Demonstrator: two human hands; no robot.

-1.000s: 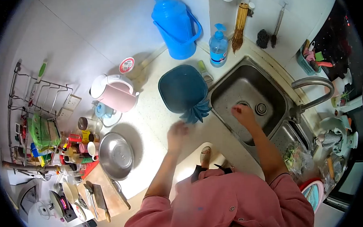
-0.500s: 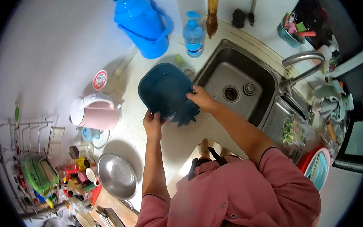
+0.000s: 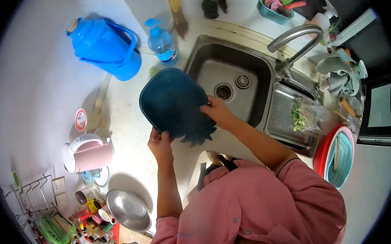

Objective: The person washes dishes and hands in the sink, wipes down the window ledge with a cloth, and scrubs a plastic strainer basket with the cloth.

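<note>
Both my hands grip a dark teal plastic basin (image 3: 172,101) whose near side has a leafy, pineapple-top edge. My left hand (image 3: 161,146) is closed on its near left rim, thumb on top. Over on the right rim, beside the leafy part, my right hand (image 3: 218,113) is closed with the thumb inside. The basin is held above the counter, with its inside facing up toward me; I see nothing in it. It hides part of the counter and lies close to the left edge of the steel sink (image 3: 192,51).
A curved faucet (image 3: 298,35) stands behind the sink. At the back are a blue thermos (image 3: 105,47) and a pump bottle (image 3: 162,44). To the left are a pink kettle (image 3: 91,153) and a steel bowl (image 3: 128,209). Bagged greens (image 3: 303,114) and a red basin (image 3: 321,153) sit right.
My view has turned to the right, so the surroundings shift left. The basin, still in both hands, has moved nearer the sink and appears tilted more toward me.
</note>
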